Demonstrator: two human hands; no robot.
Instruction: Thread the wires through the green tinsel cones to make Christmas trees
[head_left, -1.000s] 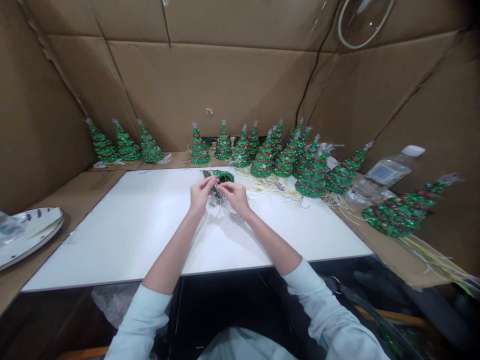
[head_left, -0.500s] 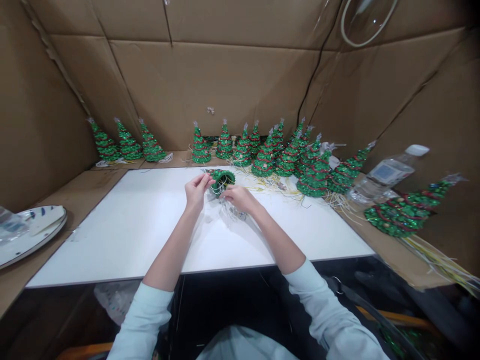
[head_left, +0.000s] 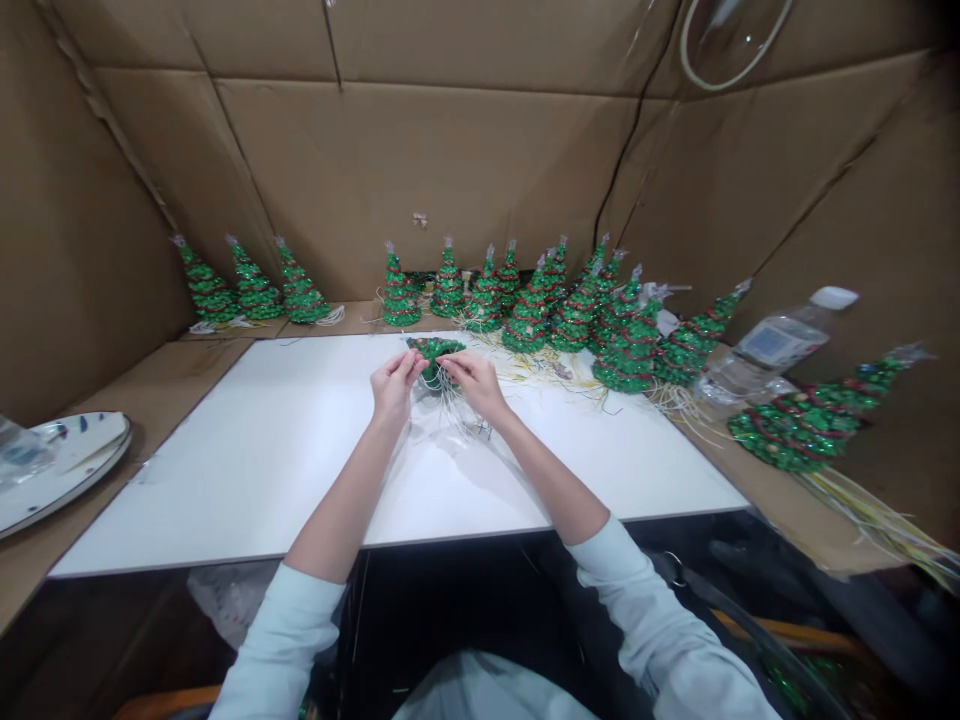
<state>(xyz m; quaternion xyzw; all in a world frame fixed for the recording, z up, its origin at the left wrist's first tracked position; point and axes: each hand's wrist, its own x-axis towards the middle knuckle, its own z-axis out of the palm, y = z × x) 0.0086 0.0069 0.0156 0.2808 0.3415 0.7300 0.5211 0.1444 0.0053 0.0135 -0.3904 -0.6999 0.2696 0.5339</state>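
Note:
A small green tinsel Christmas tree lies on its side on the white board, its open base facing me. Thin white wires spill out of that base and fan over the board. At the base's left side my left hand is closed in a pinch on a wire. On the right side my right hand pinches wires between thumb and fingertips. My fingers cover much of the opening, so the wires' ends inside are hidden.
Several finished-looking tinsel trees stand along the back, with three more at the back left. A clear plastic bottle leans at the right beside another tree. A plate lies at the left. Cardboard walls enclose the board.
My right hand has risen slightly from the wires below to the tree's opening. The tree has tipped so less of its hollow base shows. My left hand has hardly moved.

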